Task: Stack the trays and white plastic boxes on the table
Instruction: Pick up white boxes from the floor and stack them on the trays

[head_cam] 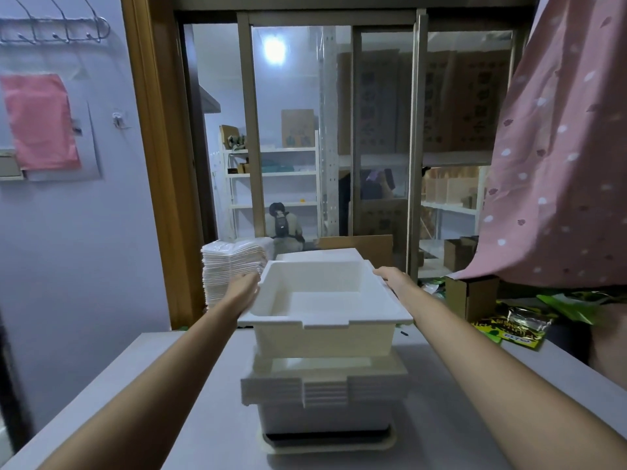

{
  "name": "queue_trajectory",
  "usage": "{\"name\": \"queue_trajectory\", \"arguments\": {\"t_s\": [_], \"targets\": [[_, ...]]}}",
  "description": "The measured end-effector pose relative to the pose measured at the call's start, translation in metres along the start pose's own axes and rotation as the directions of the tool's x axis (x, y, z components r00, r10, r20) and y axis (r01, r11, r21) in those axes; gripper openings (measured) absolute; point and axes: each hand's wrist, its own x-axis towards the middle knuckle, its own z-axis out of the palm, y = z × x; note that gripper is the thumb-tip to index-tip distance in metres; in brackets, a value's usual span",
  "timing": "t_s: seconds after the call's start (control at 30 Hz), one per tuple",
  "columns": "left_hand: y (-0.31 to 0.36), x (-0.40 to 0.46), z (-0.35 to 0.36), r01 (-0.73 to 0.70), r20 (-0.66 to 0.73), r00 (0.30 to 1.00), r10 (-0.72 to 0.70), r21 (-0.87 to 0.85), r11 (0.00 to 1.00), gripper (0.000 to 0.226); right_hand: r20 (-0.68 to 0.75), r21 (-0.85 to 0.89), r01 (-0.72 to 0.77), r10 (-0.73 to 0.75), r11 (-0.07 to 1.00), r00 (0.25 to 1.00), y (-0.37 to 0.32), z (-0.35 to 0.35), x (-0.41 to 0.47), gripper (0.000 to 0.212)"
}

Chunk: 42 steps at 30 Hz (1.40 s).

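Note:
I hold a white plastic box [322, 337] by its two long sides, a little above a nested stack of white boxes [324, 391] in the middle of the grey table [118, 385]. My left hand [242, 290] grips the box's left rim and my right hand [395, 278] grips the right rim. The held box is open side up and roughly level, its bottom partly inside the top box of the stack. A tall pile of white trays [230, 269] stands beyond the left hand. Another white box [322, 255] shows just behind the held one.
A brown cardboard box [470, 296] and green and yellow packets [512, 325] lie at the table's right. A pink dotted curtain [563, 147] hangs at the right. Sliding glass doors [305, 130] ahead open on a storeroom where a person [283, 228] crouches.

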Motion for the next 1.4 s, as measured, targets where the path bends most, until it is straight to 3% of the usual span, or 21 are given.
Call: {"name": "queue_trajectory", "arguments": {"t_s": [0.17, 0.4, 0.57, 0.8, 0.87, 1.0, 1.23, 1.4], "targets": [[-0.002, 0.003, 0.005, -0.016, 0.019, 1.000, 0.016, 0.012, 1.000, 0.012, -0.001, 0.000, -0.017, 0.017, 1.000, 1.000, 0.002, -0.003, -0.004, 0.049], [-0.003, 0.016, -0.006, 0.078, 0.075, 0.993, -0.087, 0.113, 0.991, 0.012, 0.008, -0.063, -0.025, 0.025, 0.998, 1.000, -0.003, 0.003, -0.001, 0.043], [-0.012, 0.017, -0.004, 0.233, 0.113, 0.966, -0.233, 0.011, 0.972, 0.015, 0.055, -0.107, -0.066, 0.073, 0.992, 0.996, -0.006, 0.002, -0.012, 0.043], [-0.027, 0.016, 0.004, 0.333, 0.138, 0.935, -0.327, -0.021, 0.943, 0.017, 0.069, -0.131, -0.118, 0.128, 0.984, 0.989, 0.003, 0.001, -0.003, 0.039], [-0.033, 0.017, 0.006, 0.336, 0.138, 0.934, -0.331, -0.015, 0.942, 0.015, 0.048, -0.129, -0.133, 0.140, 0.983, 0.989, 0.006, 0.004, 0.000, 0.028], [-0.044, 0.023, 0.007, 0.338, 0.147, 0.931, -0.335, 0.003, 0.941, 0.018, 0.032, -0.152, -0.134, 0.140, 0.979, 0.990, 0.017, 0.007, 0.012, 0.043], [-0.054, 0.030, 0.011, 0.249, 0.110, 0.957, -0.269, 0.167, 0.954, 0.010, 0.044, -0.116, -0.142, 0.147, 0.983, 0.988, 0.026, 0.010, 0.019, 0.049], [-0.058, 0.033, 0.012, 0.238, 0.098, 0.961, -0.259, 0.187, 0.953, 0.011, 0.013, -0.124, -0.154, 0.157, 0.980, 0.988, 0.032, 0.007, 0.024, 0.019]]}}
